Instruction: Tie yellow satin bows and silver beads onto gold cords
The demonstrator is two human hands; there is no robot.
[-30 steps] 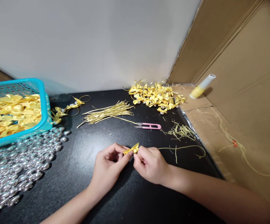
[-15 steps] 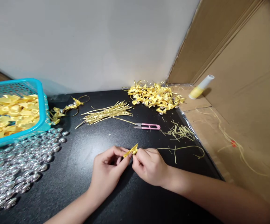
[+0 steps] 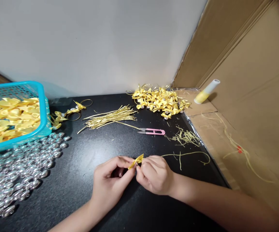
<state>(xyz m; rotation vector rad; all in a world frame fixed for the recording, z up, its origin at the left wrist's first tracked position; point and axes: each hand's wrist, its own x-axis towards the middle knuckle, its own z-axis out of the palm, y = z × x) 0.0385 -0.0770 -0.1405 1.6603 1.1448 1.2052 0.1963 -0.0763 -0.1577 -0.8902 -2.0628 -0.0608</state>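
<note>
- Bow (image 3: 136,161) of yellow ribbon is between the two hands, above the worktop (image 3: 91,151), well in from its right edge.
- The left hand (image 3: 109,178) has its grip pinched on the bow, thumb against finger.
- The right hand (image 3: 155,174) has its grip curled closed; what it pinches, if anything, cannot be told.
- The bow's long axis slants from the left fingertips toward the worktop's back right corner, its far end just beside the right knuckles. The left hand is nearer, touching it; right-hand contact is unclear.
- A thin pale line (image 3: 136,164) shows between bow and right fingertips, too small to identify.
- A loose cord (image 3: 192,153) reaches toward the worktop's right edge; its other end is hidden by the right hand.
- The worktop's front edge and the blue basket's (image 3: 42,106) left side are cut off.
</note>
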